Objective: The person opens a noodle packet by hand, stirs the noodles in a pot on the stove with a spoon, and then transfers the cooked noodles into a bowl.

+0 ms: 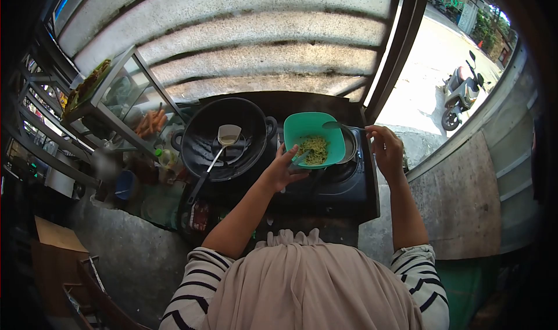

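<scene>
My left hand (286, 170) grips the near left side of a green bowl (294, 126), which is tilted toward me. Inside the bowl lies a heap of yellow-green noodle-like food (314, 150). A pale utensil handle (300, 157) sticks out over the rim by my left thumb. With closed fingers, my right hand (385, 146) holds a spoon (334, 125) by the end of its handle; the spoon's dark head is over the bowl's right edge. Partly hidden behind the bowl, a metal pot (350, 146) sits on the stove (349, 186).
Left of the bowl is a large black wok (200, 126) with a spatula (216, 157) resting in it. A glass case (131, 92) with carrots (151, 121) by it stands farther left. Bottles (167, 157) and a blue container (124, 185) crowd the left side. A scooter (462, 92) is parked outside.
</scene>
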Tool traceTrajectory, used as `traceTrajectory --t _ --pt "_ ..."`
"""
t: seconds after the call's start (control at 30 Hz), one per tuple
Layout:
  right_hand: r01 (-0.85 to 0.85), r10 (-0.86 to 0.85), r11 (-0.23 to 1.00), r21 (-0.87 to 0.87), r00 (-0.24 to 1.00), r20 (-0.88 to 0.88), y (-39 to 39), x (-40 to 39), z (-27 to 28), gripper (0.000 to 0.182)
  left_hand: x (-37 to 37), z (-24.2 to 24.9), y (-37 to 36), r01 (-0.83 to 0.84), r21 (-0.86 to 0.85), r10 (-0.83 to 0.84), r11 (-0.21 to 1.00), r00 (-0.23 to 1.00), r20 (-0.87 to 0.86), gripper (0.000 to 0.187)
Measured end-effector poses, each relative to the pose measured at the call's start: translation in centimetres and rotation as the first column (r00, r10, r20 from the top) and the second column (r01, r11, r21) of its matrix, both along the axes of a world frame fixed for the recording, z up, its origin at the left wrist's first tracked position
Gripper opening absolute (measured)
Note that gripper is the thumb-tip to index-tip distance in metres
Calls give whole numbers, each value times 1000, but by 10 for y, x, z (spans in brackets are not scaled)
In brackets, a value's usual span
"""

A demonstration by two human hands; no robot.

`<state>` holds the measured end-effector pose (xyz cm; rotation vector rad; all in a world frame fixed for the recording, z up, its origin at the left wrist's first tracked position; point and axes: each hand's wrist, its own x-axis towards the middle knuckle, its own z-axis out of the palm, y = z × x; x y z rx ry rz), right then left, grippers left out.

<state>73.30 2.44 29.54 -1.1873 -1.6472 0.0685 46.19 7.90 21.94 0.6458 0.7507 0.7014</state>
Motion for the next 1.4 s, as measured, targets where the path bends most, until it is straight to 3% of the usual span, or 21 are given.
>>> traceTrajectory --t 0.03,0.1,0.17,0.27,0.37,0.7,0.77,0.8,0.87,0.9,0.97,1.1,1.17,1.2,1.23,1.3,1.4 --pt "62 -80 989 -135 989 -127 -3 3 4 15 -2 -3 0 -5 -3 5 1000 1000 1 70" --pt "171 -208 975 -142 931 -301 5 15 -4 16 -8 -8 0 -27 28 25 999 998 54 65" --pt "286 -291 957 -53 945 -147 22 23 -29 17 -15 -4 -5 -60 40 58 997 997 42 64" --pt "333 -337 892 -306 941 42 39 39 -98 18 -27 -3 -9 -109 66 105 992 993 50 63" --pt "292 -373 797 -529 926 -51 42 33 -130 20 -36 1 -14 -174 75 171 982 984 48 62" --pt "185 -246 745 -641 969 -5 56 24 -163 20 -51 3 -23 -228 77 222 971 972 83 59" --pt "-39 -321 633 -773 895 -309 59 35 -169 21 -52 2 -24 -223 78 218 972 973 73 61" --pt "-37 -322 633 -773 896 -306 57 37 -166 21 -52 1 -24 -217 80 213 973 975 61 62" --pt "-309 -429 588 -748 665 -612 51 42 -161 22 -51 -1 -25 -220 78 216 972 975 56 63" --pt "-307 -430 588 -748 665 -611 50 46 -162 22 -51 -1 -25 -223 77 220 972 974 49 65" --pt "-450 -523 573 -685 444 -728 50 54 -164 21 -48 -1 -25 -231 70 228 971 973 43 65" --pt "-326 -449 679 -658 524 -724 49 56 -145 21 -49 -3 -24 -240 75 238 968 970 43 65" --pt "17 -263 835 -550 891 -371 50 57 -135 21 -51 -5 -23 -241 78 237 968 970 52 65" --pt "197 -295 842 -503 948 -123 48 52 -126 20 -51 -4 -22 -243 81 238 967 969 63 65" --pt "197 -296 842 -501 947 -125 48 52 -128 20 -52 -3 -22 -241 84 237 967 970 62 65" --pt "239 -212 941 -240 968 135 48 51 -136 20 -53 -1 -23 -243 101 238 965 969 64 64" --pt "249 -211 891 -379 968 138 45 49 -147 20 -56 1 -24 -246 102 241 964 968 67 63"
